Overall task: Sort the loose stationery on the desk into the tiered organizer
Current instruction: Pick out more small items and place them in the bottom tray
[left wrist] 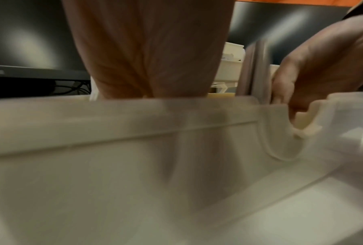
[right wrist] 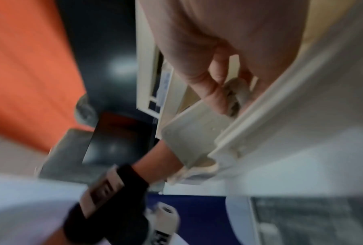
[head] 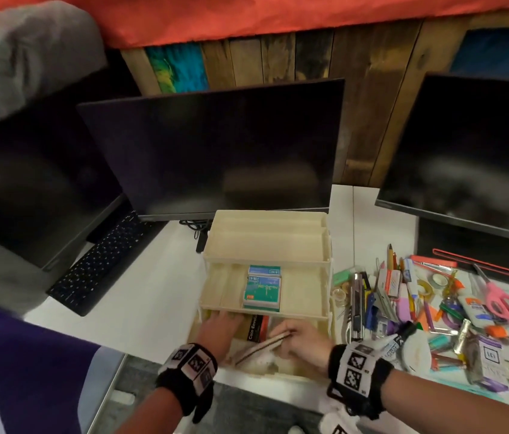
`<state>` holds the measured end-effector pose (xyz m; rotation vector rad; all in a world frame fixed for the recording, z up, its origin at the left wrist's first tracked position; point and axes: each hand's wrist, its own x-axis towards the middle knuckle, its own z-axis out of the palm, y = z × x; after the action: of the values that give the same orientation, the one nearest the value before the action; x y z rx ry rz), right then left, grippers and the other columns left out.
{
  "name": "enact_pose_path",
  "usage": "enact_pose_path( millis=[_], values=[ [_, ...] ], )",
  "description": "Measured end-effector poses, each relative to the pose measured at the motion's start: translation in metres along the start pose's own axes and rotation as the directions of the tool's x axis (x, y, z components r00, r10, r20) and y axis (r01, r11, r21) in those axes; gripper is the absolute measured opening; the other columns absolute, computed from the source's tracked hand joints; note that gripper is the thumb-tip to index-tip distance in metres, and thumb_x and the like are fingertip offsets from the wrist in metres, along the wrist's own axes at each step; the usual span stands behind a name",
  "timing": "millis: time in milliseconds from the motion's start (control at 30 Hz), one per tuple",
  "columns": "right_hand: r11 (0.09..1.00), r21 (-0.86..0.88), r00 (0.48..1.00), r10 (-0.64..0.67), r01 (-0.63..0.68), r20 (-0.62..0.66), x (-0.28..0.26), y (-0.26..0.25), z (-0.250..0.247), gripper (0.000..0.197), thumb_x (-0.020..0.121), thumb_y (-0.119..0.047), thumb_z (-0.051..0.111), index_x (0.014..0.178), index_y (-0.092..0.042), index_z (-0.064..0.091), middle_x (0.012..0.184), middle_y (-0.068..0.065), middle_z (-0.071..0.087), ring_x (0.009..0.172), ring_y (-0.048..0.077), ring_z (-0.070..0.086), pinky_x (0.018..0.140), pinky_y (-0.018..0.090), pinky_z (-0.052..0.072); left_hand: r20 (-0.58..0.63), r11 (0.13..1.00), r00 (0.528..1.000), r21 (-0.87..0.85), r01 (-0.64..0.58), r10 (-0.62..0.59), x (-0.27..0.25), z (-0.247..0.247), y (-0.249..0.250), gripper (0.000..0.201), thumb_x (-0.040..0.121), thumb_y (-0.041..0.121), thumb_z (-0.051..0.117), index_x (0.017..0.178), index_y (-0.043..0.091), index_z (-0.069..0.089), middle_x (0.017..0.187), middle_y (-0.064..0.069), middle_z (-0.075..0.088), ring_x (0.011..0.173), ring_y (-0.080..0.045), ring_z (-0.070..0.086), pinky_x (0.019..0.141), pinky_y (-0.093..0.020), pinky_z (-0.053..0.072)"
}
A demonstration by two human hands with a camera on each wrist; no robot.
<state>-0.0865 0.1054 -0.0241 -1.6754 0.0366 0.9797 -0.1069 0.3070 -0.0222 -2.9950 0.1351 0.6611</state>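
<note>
The cream tiered organizer point(head: 297, 245) stands in front of the middle monitor. Green staple boxes point(head: 262, 289) lie in its middle tier. Both hands are in the bottom tier. My left hand point(head: 222, 319) lies flat at the tier's left side with its fingers stretched under the middle tier; their tips are hidden. My right hand point(head: 287, 335) pinches a thin flat pack point(head: 261, 343), tilted on edge, next to a black coin-envelope pack point(head: 254, 327). The right wrist view shows the thumb and fingers point(right wrist: 210, 87) pinching the grey pack point(right wrist: 237, 94). The left wrist view shows the palm point(left wrist: 151, 66) above the organizer wall point(left wrist: 113, 132).
A heap of loose stationery point(head: 434, 311) covers the desk to the right, with pink scissors point(head: 503, 299), a glue bottle point(head: 474, 305) and a marker point(head: 400, 336). Three dark monitors stand behind, and a keyboard point(head: 103, 261) lies at the left. The desk edge is just below my wrists.
</note>
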Motion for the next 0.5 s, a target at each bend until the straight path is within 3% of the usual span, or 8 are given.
enact_pose_path(
  millis=[67, 133, 200, 267, 367, 433, 467, 500],
  values=[
    [0.976, -0.172, 0.990, -0.138, 0.132, -0.025, -0.006, 0.000, 0.003, 0.036, 0.082, 0.007, 0.056, 0.085, -0.027, 0.066, 0.093, -0.006, 0.065, 0.086, 0.023, 0.063, 0.084, 0.034, 0.051, -0.009, 1.000, 1.000, -0.025, 0.014, -0.015, 0.001, 0.001, -0.001, 0.059, 0.088, -0.004, 0.042, 0.140, 0.024, 0.037, 0.146, -0.007, 0.035, 0.132, -0.027, 0.039, 0.106, -0.039, 0.038],
    [0.972, -0.162, 0.982, -0.181, 0.169, -0.061, -0.010, 0.004, 0.000, 0.034, 0.086, 0.003, 0.053, 0.083, -0.027, 0.067, 0.102, -0.009, 0.064, 0.101, 0.028, 0.061, 0.090, 0.036, 0.048, -0.016, 0.999, 1.000, -0.038, 0.014, -0.014, 0.000, 0.001, -0.001, 0.058, 0.090, -0.003, 0.040, 0.141, 0.024, 0.036, 0.147, -0.007, 0.034, 0.133, -0.027, 0.038, 0.106, -0.040, 0.038],
    [0.983, -0.073, 0.980, -0.174, 0.168, -0.095, -0.011, 0.007, -0.001, 0.025, 0.089, -0.004, 0.053, 0.082, -0.023, 0.068, 0.107, -0.007, 0.064, 0.108, 0.020, 0.057, 0.096, 0.032, 0.044, -0.019, 0.999, 1.000, -0.030, 0.010, -0.011, -0.001, 0.001, -0.001, 0.059, 0.089, -0.005, 0.040, 0.140, 0.024, 0.037, 0.147, -0.008, 0.035, 0.133, -0.028, 0.037, 0.106, -0.041, 0.037],
    [0.966, -0.151, 0.967, -0.229, 0.211, -0.115, -0.008, 0.007, 0.001, 0.017, 0.089, -0.015, 0.060, 0.083, -0.028, 0.068, 0.106, -0.011, 0.065, 0.107, 0.009, 0.057, 0.102, 0.034, 0.042, -0.011, 1.000, 1.000, -0.003, 0.010, -0.010, -0.001, 0.000, 0.000, 0.061, 0.088, -0.006, 0.040, 0.142, 0.023, 0.034, 0.148, -0.009, 0.033, 0.134, -0.030, 0.035, 0.106, -0.042, 0.037],
    [0.929, -0.254, 0.948, -0.302, 0.269, -0.100, 0.001, 0.006, 0.012, 0.029, 0.086, -0.003, 0.059, 0.082, -0.031, 0.065, 0.110, -0.010, 0.066, 0.106, 0.008, 0.060, 0.104, 0.036, 0.042, -0.014, 0.999, 1.000, 0.024, 0.023, -0.023, -0.002, -0.001, 0.002, 0.064, 0.088, -0.004, 0.042, 0.144, 0.024, 0.029, 0.149, -0.008, 0.029, 0.135, -0.031, 0.032, 0.108, -0.044, 0.034],
    [0.922, -0.293, 0.953, -0.289, 0.251, -0.094, 0.008, 0.001, 0.021, 0.035, 0.088, 0.003, 0.053, 0.082, -0.029, 0.065, 0.113, -0.005, 0.065, 0.095, 0.022, 0.065, 0.094, 0.039, 0.049, -0.027, 0.999, 0.999, 0.042, 0.024, -0.023, -0.003, 0.000, 0.003, 0.066, 0.088, -0.001, 0.045, 0.145, 0.027, 0.026, 0.149, -0.007, 0.029, 0.136, -0.030, 0.032, 0.109, -0.045, 0.033],
    [0.921, -0.299, 0.955, -0.286, 0.252, -0.078, 0.012, -0.002, 0.026, 0.039, 0.088, 0.006, 0.048, 0.081, -0.029, 0.065, 0.113, -0.002, 0.065, 0.082, 0.026, 0.066, 0.079, 0.038, 0.053, -0.034, 0.999, 0.999, 0.046, 0.027, -0.025, -0.004, 0.001, 0.003, 0.067, 0.088, 0.000, 0.046, 0.146, 0.028, 0.025, 0.149, -0.007, 0.029, 0.136, -0.030, 0.031, 0.110, -0.045, 0.033],
    [0.920, -0.295, 0.955, -0.289, 0.259, -0.062, 0.017, -0.003, 0.029, 0.045, 0.087, 0.009, 0.044, 0.080, -0.030, 0.064, 0.115, 0.002, 0.064, 0.068, 0.021, 0.063, 0.063, 0.033, 0.051, -0.038, 0.998, 0.999, 0.055, 0.033, -0.031, -0.004, 0.001, 0.004, 0.068, 0.089, 0.001, 0.046, 0.146, 0.028, 0.023, 0.150, -0.007, 0.028, 0.136, -0.030, 0.031, 0.110, -0.044, 0.033]
  ],
)
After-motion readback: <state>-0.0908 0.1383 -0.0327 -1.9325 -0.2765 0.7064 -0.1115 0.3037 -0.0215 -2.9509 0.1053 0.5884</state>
